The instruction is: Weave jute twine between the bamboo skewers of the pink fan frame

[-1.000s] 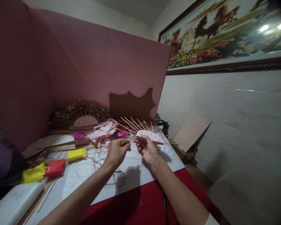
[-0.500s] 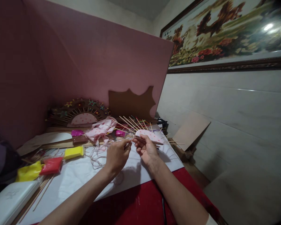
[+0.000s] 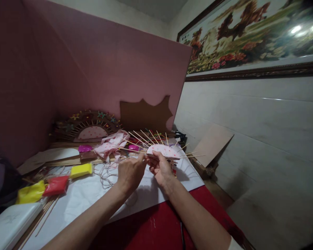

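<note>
A half-round piece covered in pink dotted fabric (image 3: 163,150), with several thin wooden sticks fanning out from its curved edge, is held above the table in my right hand (image 3: 162,170). My right thumb lies on top near its straight edge, the fingers curled beneath. Pinched closed at the left end of the piece is my left hand (image 3: 131,174); what its fingertips hold is hidden. Loose thin cord (image 3: 104,175) lies tangled on the white table cover just left of my left hand. Crumpled pink dotted cloth (image 3: 111,144) sits behind it.
A decorated fan-shaped piece (image 3: 91,132) leans at the back left, beside a jagged brown board (image 3: 146,116). Yellow (image 3: 80,170) and red packets (image 3: 56,185), wooden sticks (image 3: 47,215) and a white box (image 3: 13,225) lie left. A wall stands close on the right.
The half-round piece has tilted and shifted slightly left in my right hand, its dotted face now showing more. My left hand stays close to its left end.
</note>
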